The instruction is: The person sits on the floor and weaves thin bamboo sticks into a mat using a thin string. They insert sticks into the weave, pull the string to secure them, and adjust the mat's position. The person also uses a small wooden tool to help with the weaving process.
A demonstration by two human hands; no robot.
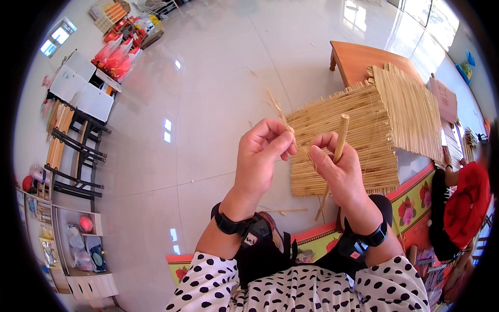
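My left hand (260, 156) is closed, thumb against fingers, around a frayed straw strand (277, 108) whose loose tip sticks up past the fingers. Just to its right, my right hand (344, 174) grips a pale straw stalk (342, 134) that stands slanted through the fist, its lower end poking out below. Thumb and forefinger of that hand are pinched together; what lies between them is hard to make out. Beyond and right of the hands, a mat of straw stalks (338, 117) lies with its rows side by side.
A second stalk panel (408, 106) leans over a low wooden table (358, 54). At the right sits a person in red (466, 205). Flowered matting (410, 208) runs beneath me. Loose stalk pieces (291, 210) lie by my feet. Folded tables (78, 145) and shelves (83, 244) stand left.
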